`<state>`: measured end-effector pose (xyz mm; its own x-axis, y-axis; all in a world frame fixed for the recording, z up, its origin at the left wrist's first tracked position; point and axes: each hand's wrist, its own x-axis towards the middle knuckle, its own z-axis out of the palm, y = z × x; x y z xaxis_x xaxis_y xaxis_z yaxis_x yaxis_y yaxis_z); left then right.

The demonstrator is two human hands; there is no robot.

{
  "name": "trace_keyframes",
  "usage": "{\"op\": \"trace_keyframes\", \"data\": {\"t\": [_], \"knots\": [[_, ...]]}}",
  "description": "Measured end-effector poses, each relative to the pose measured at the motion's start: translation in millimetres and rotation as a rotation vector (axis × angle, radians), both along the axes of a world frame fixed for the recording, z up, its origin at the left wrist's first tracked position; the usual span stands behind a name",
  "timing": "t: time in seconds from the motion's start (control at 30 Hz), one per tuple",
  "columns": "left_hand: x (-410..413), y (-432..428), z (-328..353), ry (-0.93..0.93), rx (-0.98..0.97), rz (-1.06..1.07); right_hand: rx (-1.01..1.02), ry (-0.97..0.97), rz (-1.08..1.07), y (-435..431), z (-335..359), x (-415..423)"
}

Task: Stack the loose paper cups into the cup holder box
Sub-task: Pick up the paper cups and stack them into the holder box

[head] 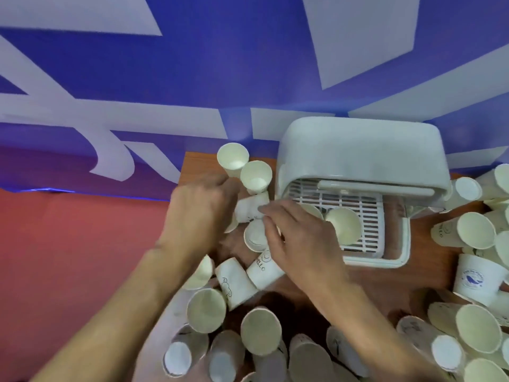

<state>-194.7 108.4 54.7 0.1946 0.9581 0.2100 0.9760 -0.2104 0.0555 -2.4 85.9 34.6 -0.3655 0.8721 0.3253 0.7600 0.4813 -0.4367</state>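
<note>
Paper cup [265,272] beside right hand [300,244] reads "ELLO".

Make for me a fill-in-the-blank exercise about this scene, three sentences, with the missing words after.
1. The cup holder box is ____ in colour.
2. The left hand and the right hand reach among paper cups on the ____ side of the box.
3. The wall behind the table is white and ____.

Missing words: white; left; blue.
</note>
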Motion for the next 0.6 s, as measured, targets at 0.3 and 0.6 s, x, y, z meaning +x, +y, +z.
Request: {"op": "trace_keyframes", "data": {"t": [0.3, 0.6], "knots": [[-56, 92, -53, 0.175, -0.155, -0.032, -0.446, -0.273, -0.245, 73, -42, -103], [-39, 106, -93, 0.270, -0.247, -0.107, -0.452, -0.389, -0.312, 97, -72, -102]]}}
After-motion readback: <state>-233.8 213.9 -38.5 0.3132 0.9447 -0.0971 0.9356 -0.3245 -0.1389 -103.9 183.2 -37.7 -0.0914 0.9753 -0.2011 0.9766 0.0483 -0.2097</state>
